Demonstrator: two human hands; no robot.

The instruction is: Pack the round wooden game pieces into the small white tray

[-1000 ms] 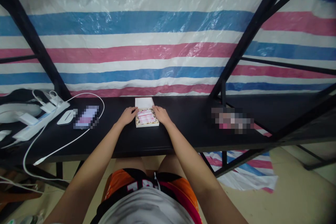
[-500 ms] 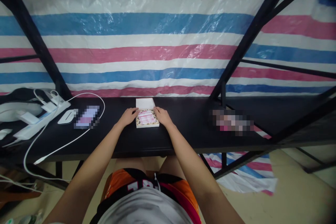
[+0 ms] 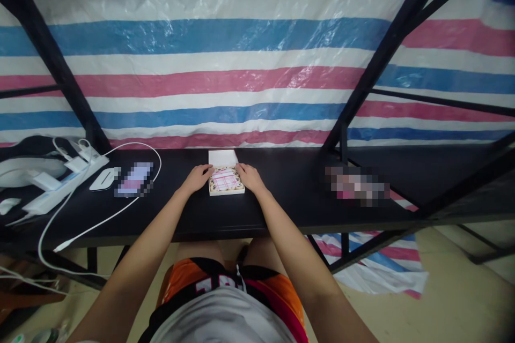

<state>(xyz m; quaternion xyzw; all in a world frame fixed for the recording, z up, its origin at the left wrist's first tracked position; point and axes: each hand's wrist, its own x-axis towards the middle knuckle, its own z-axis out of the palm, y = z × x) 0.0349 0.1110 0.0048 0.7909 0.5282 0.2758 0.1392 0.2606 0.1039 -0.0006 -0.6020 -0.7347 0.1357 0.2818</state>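
Note:
A small white box (image 3: 227, 192) lies on the black desk in front of me, its white lid (image 3: 222, 158) folded back at the far side. Inside rests a flat, folded cloth (image 3: 226, 179), white with pink checks, framed by a dark-patterned cream border. My left hand (image 3: 197, 178) grips the box's left side, fingertips at the rim near the lid's hinge. At the opposite side, my right hand (image 3: 249, 177) holds the right edge in the same way. The undersides of my fingers and thumbs are partly hidden.
On the left lie a power strip (image 3: 60, 185) with plugs, a white cable (image 3: 90, 228), a white flat device (image 3: 103, 179) and a blurred phone (image 3: 134, 179). A blurred object (image 3: 356, 186) sits at right. Black frame bars (image 3: 364, 80) rise before a striped plastic sheet (image 3: 225, 37).

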